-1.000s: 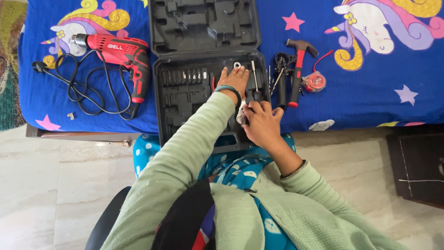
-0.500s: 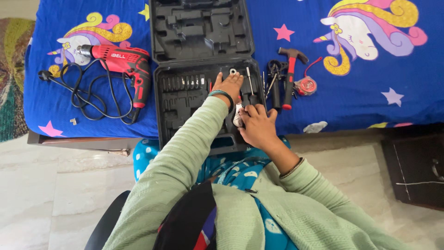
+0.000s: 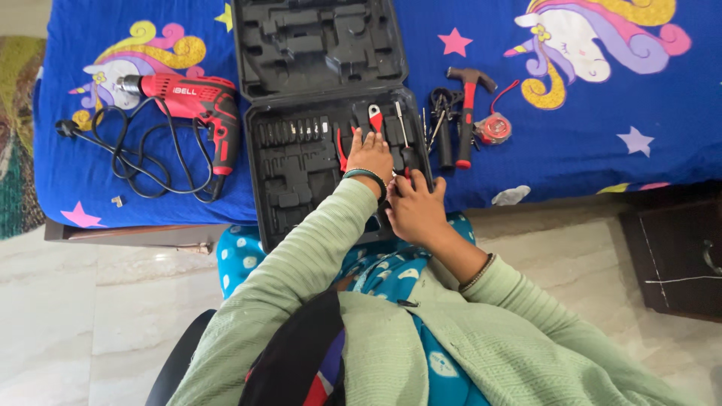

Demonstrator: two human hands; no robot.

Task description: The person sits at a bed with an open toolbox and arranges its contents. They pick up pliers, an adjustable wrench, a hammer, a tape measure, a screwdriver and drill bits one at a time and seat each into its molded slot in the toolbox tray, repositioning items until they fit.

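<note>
Hands, left (image 3: 368, 154) flat on the red-handled pliers (image 3: 374, 119), right (image 3: 412, 204) curled unreadably, should press tools squarely into the case (image 3: 301, 162) slots.

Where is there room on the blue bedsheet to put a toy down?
Bare sheet lies right of the tape measure, toward the pale star. It is crowded between the tool case and hammer, and the drill with its cord fills the left.

1 tool case (image 3: 301, 162), open. Left of it: 1 red drill (image 3: 192, 101). Right: 1 hammer (image 3: 468, 105), 1 tape measure (image 3: 494, 128).
</note>
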